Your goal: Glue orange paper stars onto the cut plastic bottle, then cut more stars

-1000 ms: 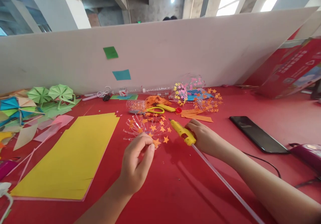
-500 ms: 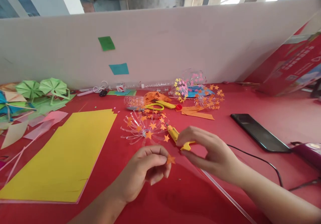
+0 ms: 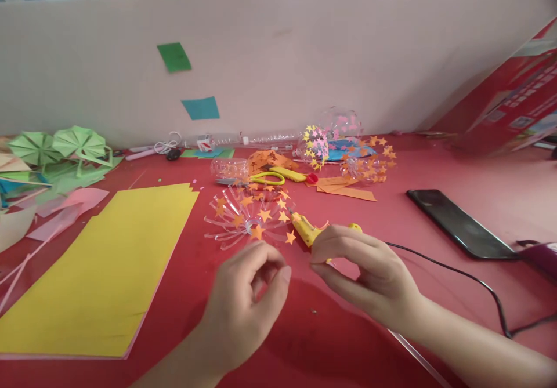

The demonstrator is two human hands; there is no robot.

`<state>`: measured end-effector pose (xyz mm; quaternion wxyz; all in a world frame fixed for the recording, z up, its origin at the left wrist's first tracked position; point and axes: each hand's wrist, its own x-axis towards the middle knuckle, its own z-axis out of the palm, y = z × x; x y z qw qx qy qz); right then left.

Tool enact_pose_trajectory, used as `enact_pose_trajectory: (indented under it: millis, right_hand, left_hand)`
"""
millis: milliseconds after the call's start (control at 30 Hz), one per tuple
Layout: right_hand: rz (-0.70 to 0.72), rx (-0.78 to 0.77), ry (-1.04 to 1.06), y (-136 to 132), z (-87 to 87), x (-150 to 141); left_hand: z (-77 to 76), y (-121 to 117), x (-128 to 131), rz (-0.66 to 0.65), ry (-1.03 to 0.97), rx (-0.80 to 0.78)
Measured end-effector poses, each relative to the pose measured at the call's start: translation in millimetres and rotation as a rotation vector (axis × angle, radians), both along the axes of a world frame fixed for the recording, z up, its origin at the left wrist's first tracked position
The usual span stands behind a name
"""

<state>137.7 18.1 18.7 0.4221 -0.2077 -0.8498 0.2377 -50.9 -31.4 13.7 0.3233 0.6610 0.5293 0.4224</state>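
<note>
My left hand (image 3: 250, 304) is raised over the red table, thumb and forefinger pinched together. Anything between them is hidden; no orange star shows there now. Facing it, my right hand (image 3: 369, 275) has its thumb and fingertips brought close together, and I cannot make out what they hold. Partly behind my right hand lies a yellow glue gun (image 3: 303, 229) with its nozzle pointing away to the left. Just beyond my left hand sits a cut clear plastic bottle piece (image 3: 251, 224) with splayed strips. Orange paper stars (image 3: 264, 216) are on its strips.
Yellow paper sheets (image 3: 100, 272) lie at left, near green folded paper shapes (image 3: 80, 141). Scissors (image 3: 267, 179), a yellow cutter (image 3: 288, 173) and orange paper strips (image 3: 348, 189) are farther back. At right are a phone (image 3: 461, 222) and a black cord (image 3: 452, 272).
The orange star seen in my left fingertips is out of sight, and that hand has turned. My right fingertips have drawn closer together. The camera view has tilted downward.
</note>
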Motion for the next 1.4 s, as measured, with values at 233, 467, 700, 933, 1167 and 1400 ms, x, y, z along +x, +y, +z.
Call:
enact_pose_trajectory:
  millis: [233,467,700,933,1167,1400]
  right_hand:
    - [-0.081,0.226,-0.131,12,-11.9,-13]
    - [-0.091,0.182,-0.115,17,-20.3,-24]
    - [-0.133,0.140,-0.092,17,-23.2,-29]
    - [-0.157,0.136,-0.108,17,-23.5,-31]
    - [-0.178,0.162,-0.120,14,-22.1,-32]
    - [-0.192,0.197,-0.094,13,-18.9,-28]
  left_hand:
    - [-9.1,5,-6,0.202,0.701,0.519]
    - [-8.3,4,-2,0.204,0.711,0.478]
    - [-7.2,4,-2,0.209,0.695,0.450]
    - [-8.7,4,-2,0.213,0.683,0.449]
    - [-9.2,7,-2,0.232,0.672,0.453]
    - [-9.2,8,-3,0.246,0.667,0.464]
